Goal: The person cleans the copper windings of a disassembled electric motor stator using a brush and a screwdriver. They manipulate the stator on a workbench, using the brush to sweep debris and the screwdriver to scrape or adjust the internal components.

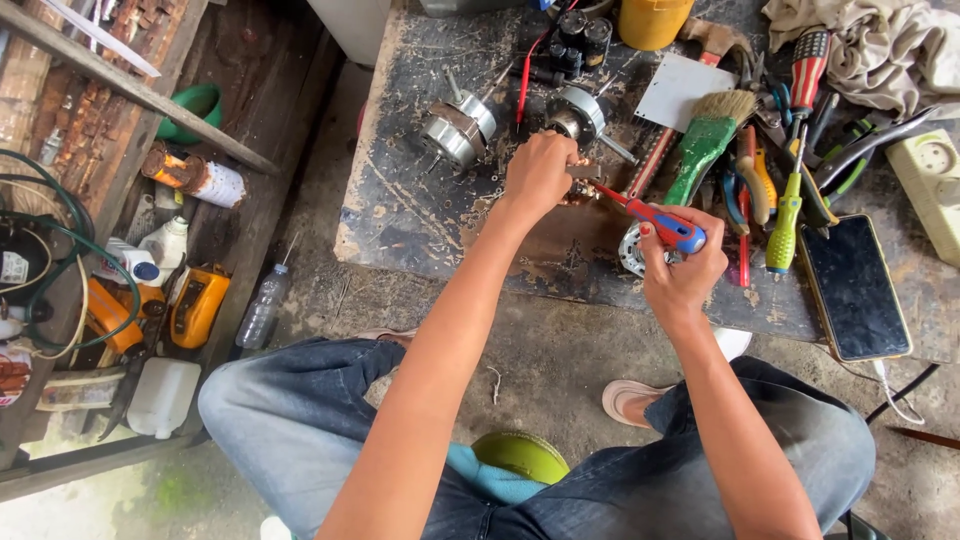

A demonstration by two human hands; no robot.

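A small copper-coloured part [580, 186] is gripped in the closed left hand [538, 172], above the dark, scuffed surface [400, 200], near its front middle. Only a little of the part shows past the fingers, so its exact shape cannot be told. A screwdriver [655, 220] with a red and blue handle is clasped in the closed right hand [683, 262]. Its long axis is laid on a slant, from the handle at lower right up to the tip at upper left, and the tip is brought right against the part, on the part's right side. The part thus lies up and to the left of the right hand, while the left hand is the nearer one, being closed upon it. Just under the screwdriver shaft a round metal ring [632, 252] is seen on the surface. Behind the left hand two motor housings [458, 128] are set, and a green brush [708, 140] lies to the right among other tools.
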